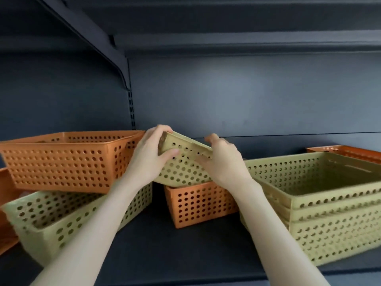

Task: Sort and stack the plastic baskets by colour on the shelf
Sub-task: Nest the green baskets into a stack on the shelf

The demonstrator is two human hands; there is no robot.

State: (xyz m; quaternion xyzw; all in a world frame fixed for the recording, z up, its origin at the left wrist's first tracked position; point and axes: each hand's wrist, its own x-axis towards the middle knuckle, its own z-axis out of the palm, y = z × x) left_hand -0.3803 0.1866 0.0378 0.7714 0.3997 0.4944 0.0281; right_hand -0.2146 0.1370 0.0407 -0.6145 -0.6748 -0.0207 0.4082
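- Dark shelf [165, 244], mixed orange and green baskets.
- Left hand [148, 155], right hand [222, 159] clamped on small green basket [181, 168], tilted atop small orange basket [198, 203].
- Likely light, stiff, slightly flexy; rim corners best.

the dark shelf [152, 244] carries perforated plastic baskets; at nine o'clock a green basket [53, 221] stands directly on it, beside an orange basket [6, 213] cut by the frame edge; near centre sits a small orange basket [198, 203]; at three o'clock rests a green nested stack [329, 219]; behind it, another orange basket [350, 152].
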